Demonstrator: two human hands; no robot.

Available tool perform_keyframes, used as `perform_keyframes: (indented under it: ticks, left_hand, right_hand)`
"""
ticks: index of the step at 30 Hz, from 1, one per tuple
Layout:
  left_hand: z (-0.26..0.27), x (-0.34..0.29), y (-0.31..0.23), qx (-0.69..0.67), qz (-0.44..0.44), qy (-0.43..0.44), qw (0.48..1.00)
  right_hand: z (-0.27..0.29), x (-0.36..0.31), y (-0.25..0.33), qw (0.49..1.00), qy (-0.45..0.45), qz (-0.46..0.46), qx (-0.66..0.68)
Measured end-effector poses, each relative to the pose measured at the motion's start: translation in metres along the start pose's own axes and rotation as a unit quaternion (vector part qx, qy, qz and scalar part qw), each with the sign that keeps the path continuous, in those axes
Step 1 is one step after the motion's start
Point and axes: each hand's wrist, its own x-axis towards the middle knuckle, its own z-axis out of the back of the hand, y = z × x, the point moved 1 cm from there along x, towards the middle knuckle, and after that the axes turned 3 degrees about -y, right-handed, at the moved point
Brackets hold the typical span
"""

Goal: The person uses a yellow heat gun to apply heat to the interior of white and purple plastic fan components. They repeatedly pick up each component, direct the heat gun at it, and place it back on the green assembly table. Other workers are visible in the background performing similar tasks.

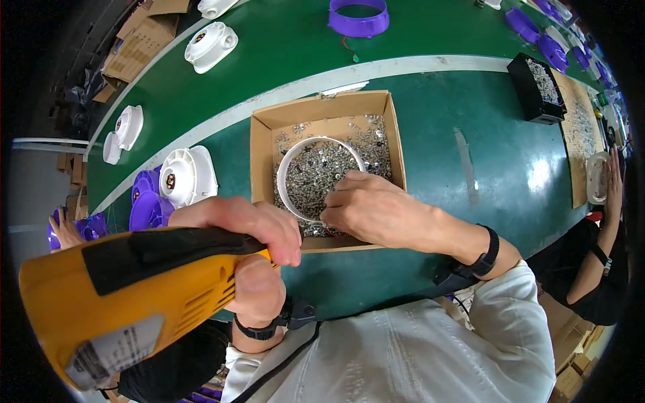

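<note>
Head view, left hand (252,232) gripping yellow screwdriver (127,295), right hand (373,208) over screws (316,171)

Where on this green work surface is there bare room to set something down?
Bare green surface lies right of the cardboard box, bounded by the black screw bin and cardboard sheet. Left of the box is crowded with white housings and purple parts. The right hand fills the box.
</note>
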Motion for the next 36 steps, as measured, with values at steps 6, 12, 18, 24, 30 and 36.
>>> perform_keyframes:
  ticks: [6, 12, 18, 24, 30, 36]
  left_hand:
    - [0.000, 0.000, -0.003, 0.005, -0.005, -0.014, 1.000]
    - [-0.001, 0.001, -0.013, -0.091, -0.007, -0.075, 0.993]
    - [0.005, 0.000, -0.017, -0.003, -0.026, -0.048, 0.998]
    - [-0.005, -0.005, -0.016, -0.065, -0.003, -0.018, 0.998]
    - [-0.013, -0.005, -0.010, -0.002, -0.024, 0.003, 1.000]
    - [-0.018, -0.007, -0.009, 0.024, -0.013, -0.003, 1.000]
  right_hand:
    - [0.001, 0.001, 0.002, 1.000, 0.012, -0.001, -0.002]
    - [-0.001, -0.002, 0.000, 1.000, 0.000, 0.005, 0.013]
    - [-0.002, -0.001, -0.001, 1.000, -0.012, 0.015, 0.014]
    - [0.001, -0.002, 0.000, 1.000, 0.002, 0.013, 0.021]
    - [0.001, -0.003, -0.001, 0.999, 0.020, 0.004, 0.027]
    - [0.003, 0.000, 0.002, 1.000, -0.003, 0.008, 0.003]
